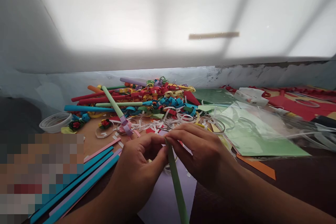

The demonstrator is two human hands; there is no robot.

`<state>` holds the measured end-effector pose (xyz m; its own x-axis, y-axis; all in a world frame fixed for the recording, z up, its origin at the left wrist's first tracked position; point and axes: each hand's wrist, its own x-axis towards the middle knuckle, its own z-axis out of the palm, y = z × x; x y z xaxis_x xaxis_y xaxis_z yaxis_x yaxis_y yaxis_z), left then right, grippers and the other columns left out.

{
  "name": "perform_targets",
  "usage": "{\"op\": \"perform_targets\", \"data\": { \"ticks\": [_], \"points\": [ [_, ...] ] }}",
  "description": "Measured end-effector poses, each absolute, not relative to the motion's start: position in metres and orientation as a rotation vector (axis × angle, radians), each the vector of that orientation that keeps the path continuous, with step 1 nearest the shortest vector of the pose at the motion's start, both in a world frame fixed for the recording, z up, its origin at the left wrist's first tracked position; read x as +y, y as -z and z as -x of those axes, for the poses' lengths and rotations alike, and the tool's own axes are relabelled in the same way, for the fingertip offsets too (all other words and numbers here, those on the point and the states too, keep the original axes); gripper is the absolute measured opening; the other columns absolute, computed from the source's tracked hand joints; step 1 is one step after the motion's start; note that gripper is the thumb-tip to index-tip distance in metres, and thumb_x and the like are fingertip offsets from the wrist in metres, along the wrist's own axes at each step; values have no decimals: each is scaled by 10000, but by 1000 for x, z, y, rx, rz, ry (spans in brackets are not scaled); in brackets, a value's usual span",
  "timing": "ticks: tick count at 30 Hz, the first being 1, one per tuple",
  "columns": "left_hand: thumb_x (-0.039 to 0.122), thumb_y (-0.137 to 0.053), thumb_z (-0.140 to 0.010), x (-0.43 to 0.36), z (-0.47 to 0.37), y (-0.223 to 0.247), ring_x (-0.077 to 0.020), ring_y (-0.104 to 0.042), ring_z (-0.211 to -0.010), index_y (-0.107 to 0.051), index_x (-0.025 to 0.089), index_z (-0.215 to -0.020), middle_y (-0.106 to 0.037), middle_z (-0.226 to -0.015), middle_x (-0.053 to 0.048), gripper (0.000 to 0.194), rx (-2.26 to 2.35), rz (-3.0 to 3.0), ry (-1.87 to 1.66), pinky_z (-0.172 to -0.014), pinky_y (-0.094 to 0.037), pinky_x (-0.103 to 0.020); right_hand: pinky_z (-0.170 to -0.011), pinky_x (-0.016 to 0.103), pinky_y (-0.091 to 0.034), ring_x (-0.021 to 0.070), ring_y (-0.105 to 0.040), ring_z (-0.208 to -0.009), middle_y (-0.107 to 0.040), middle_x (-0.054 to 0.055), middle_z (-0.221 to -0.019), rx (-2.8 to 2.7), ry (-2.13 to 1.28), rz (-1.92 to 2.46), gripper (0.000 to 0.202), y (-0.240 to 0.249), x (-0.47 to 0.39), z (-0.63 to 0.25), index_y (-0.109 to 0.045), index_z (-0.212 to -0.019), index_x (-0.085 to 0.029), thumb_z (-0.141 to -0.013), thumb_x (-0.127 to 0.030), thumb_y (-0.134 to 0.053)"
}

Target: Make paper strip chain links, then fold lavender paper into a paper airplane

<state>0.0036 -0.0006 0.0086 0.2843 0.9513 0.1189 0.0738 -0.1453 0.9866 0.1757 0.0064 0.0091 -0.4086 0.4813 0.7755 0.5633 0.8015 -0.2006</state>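
Observation:
My left hand [143,164] pinches the upper end of a green paper strip [176,183] between thumb and forefinger. From the other side, my right hand [201,150] closes its fingers on the same end, so the fingertips of both hands meet there. The strip hangs down toward me over a sheet of lilac paper [160,208]. A clear ring, perhaps a tape roll, is partly hidden behind the strip. White paper scraps [147,124] lie just beyond my fingers.
Colourful paper chains [162,94] and rolled paper tubes [112,99] are heaped at the back. Blue and lilac strips [86,182] lie at left, near a white tape roll [55,121]. Green sheets in clear plastic [262,140] and an orange strip [258,168] are at right.

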Motion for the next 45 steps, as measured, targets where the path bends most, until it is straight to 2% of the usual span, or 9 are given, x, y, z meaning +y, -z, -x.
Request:
{"op": "perform_targets", "data": {
  "ticks": [6, 10, 15, 21, 28, 33, 42, 45],
  "points": [
    [259, -782, -778, -1, -3, -7, -113, -642, -674, -762, 220, -878, -702, -718, 39, 110, 988, -1492, -1079, -607, -499, -188, -733, 318, -549, 186, -658, -783, -720, 80, -859, -2094, 102, 737, 195, -9, 7, -179, -709, -936, -113, -1001, -134, -526],
    [267, -771, -790, -2, -3, -6, -119, -648, -685, -761, 219, -894, -709, -736, 33, 115, 980, -1485, -1086, -614, -501, -194, -750, 304, -554, 183, -667, -818, -727, 80, -894, -2097, 54, 703, 182, -8, 7, -180, -713, -1008, -115, -1004, -140, -532],
    [274, -746, -811, -3, -4, -9, -156, -671, -735, -760, 211, -898, -738, -795, 4, 108, 1046, -1563, -1069, -665, -522, -241, -720, 313, -545, 183, -666, -765, -725, 75, -850, -2095, 111, 744, 202, -7, 6, -177, -705, -903, -135, -996, -128, -526],
    [278, -743, -817, -3, -3, -10, -153, -673, -728, -759, 211, -890, -738, -786, 5, 101, 1020, -1548, -1046, -655, -515, -232, -714, 310, -552, 178, -678, -758, -733, 62, -840, -2055, 85, 767, 194, -8, 6, -174, -696, -877, -158, -982, -134, -534],
    [239, -774, -796, -4, -3, -10, -104, -628, -680, -764, 231, -902, -679, -719, 44, 107, 978, -1473, -1030, -627, -487, -179, -696, 283, -538, 166, -674, -743, -720, 54, -807, -1977, -82, 775, 159, -7, 9, -177, -707, -878, -141, -963, -139, -572],
    [239, -797, -778, -3, -3, -12, -95, -616, -660, -767, 233, -894, -664, -700, 49, 120, 953, -1413, -1034, -613, -481, -170, -701, 280, -530, 162, -665, -759, -715, 40, -823, -1964, -108, 785, 143, -5, 9, -178, -685, -893, -169, -973, -163, -568],
    [368, -821, -756, 0, -4, -16, -111, -627, -618, -744, 207, -873, -689, -674, 27, 214, 959, -1342, -1040, -537, -468, -181, -688, 240, -510, 127, -642, -735, -676, 3, -803, -1860, -232, 880, 113, -7, 14, -177, -640, -874, -181, -949, -156, -560],
    [346, -831, -739, 1, -4, -16, -121, -626, -604, -738, 194, -855, -688, -647, 22, 213, 961, -1321, -1026, -538, -474, -195, -670, 232, -509, 123, -649, -726, -688, -6, -792, -1814, -246, 940, 119, -10, 14, -180, -648, -871, -189, -953, -171, -564]
  ]
}}
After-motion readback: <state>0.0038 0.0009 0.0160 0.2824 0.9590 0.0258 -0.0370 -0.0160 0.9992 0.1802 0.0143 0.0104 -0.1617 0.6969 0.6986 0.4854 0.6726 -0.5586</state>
